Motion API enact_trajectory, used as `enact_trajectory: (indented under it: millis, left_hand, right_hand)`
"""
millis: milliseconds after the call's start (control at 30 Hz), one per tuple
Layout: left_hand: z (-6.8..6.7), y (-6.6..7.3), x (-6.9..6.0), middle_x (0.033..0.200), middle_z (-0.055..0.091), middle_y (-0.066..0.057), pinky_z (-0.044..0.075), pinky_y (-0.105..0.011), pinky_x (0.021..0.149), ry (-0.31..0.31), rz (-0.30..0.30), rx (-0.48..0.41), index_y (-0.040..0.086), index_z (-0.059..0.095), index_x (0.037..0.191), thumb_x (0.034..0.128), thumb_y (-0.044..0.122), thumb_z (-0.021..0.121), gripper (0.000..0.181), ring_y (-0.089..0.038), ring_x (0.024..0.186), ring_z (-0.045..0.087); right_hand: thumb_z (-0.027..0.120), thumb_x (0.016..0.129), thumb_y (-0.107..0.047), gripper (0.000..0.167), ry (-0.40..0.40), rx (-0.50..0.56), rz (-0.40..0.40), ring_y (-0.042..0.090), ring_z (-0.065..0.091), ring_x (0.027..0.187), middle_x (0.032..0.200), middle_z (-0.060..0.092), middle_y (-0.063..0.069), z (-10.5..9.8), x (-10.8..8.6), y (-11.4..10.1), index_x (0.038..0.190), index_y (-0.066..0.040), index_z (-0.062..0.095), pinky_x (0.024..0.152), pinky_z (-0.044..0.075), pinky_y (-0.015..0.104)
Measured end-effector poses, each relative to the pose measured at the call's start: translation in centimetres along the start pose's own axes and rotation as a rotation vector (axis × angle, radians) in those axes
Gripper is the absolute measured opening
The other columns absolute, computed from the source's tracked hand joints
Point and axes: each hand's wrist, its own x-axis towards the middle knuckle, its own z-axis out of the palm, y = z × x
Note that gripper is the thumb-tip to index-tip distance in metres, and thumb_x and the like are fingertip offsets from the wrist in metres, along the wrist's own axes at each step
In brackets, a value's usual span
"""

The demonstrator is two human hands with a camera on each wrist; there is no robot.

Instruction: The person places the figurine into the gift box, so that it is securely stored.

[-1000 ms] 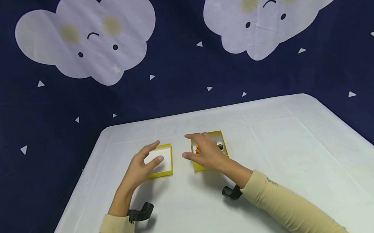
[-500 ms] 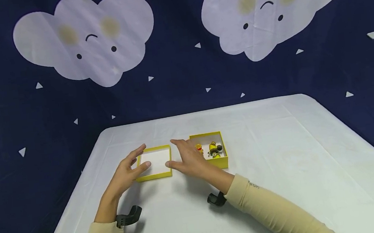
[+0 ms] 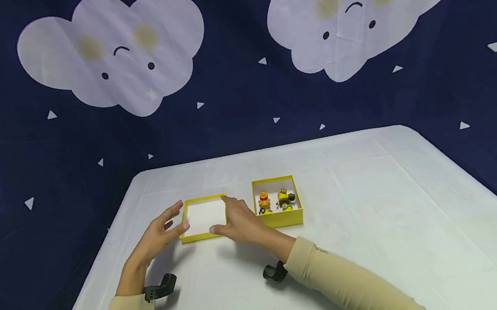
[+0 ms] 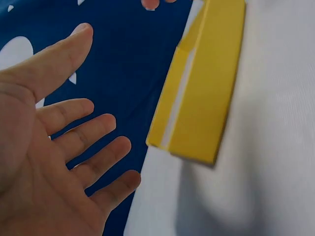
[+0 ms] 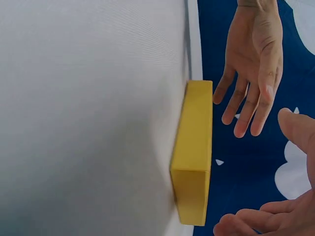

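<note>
A shallow yellow box lid (image 3: 202, 237), white inside, lies open side up on the white table. At its left edge hovers my left hand (image 3: 157, 241), fingers spread and nearly straight; the left wrist view shows the palm (image 4: 44, 147) apart from the lid's yellow wall (image 4: 206, 88). My right hand (image 3: 241, 223) is over the lid's right edge, thumb and fingers apart, hiding part of that side. In the right wrist view a gap shows between its fingers (image 5: 266, 219) and the lid (image 5: 193, 128). Neither hand holds anything.
Right of the lid stands a deeper yellow box (image 3: 283, 219). Inside it are an orange bear figure (image 3: 264, 200) in red and several yellow-and-black toy figures (image 3: 284, 199). A dark blue cloth (image 3: 244, 119) with clouds hangs behind the table (image 3: 357, 224).
Both hands have shifted left. The right hand has moved from over the box to the lid's right edge, uncovering the figures; the left hand has drawn back to the lid's left side.
</note>
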Motion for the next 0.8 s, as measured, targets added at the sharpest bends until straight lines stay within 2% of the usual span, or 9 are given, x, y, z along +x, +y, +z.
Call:
enact_trajectory:
  millis: [233,467,600,800]
  left_hand:
    - [-0.1,-1.4,0.1,0.155,0.026,-0.019,0.022,-0.058,0.114,-0.011,-0.027,0.007,0.006,0.026,0.149,0.0876,0.033,0.066,0.078,-0.042,0.141,0.024]
    - [-0.1,-2.3,0.2,0.154,0.022,-0.024,0.027,-0.063,0.109,-0.052,-0.062,0.012,0.004,0.022,0.15,0.089,0.031,0.065,0.079,-0.051,0.137,0.026]
    - [0.0,-2.7,0.4,0.153,0.022,-0.026,0.028,-0.064,0.107,-0.061,-0.094,0.035,0.005,0.021,0.15,0.0887,0.031,0.065,0.08,-0.053,0.134,0.03]
    - [0.2,-3.3,0.6,0.153,0.024,-0.026,0.026,-0.059,0.111,-0.061,-0.107,0.07,0.001,0.024,0.149,0.087,0.032,0.067,0.081,-0.048,0.138,0.027]
  right_hand:
    - [0.071,0.081,-0.043,0.089,0.011,-0.003,0.029,0.032,0.043,0.127,0.143,0.045,0.017,1.3,0.4,0.8,0.146,0.001,0.028,0.107,0.038,0.042]
    - [0.07,0.081,-0.045,0.089,0.008,-0.014,0.07,0.033,0.042,0.126,0.143,0.045,0.017,1.9,0.5,1.3,0.145,0.0,0.03,0.108,0.037,0.043]
    - [0.072,0.08,-0.045,0.085,0.018,-0.017,0.081,0.031,0.046,0.119,0.136,0.051,0.016,2.3,0.7,1.5,0.143,0.0,0.035,0.102,0.04,0.04]
    - [0.075,0.077,-0.043,0.08,0.03,-0.042,0.095,0.027,0.048,0.106,0.127,0.058,0.013,2.9,0.9,1.7,0.139,-0.003,0.041,0.092,0.04,0.037]
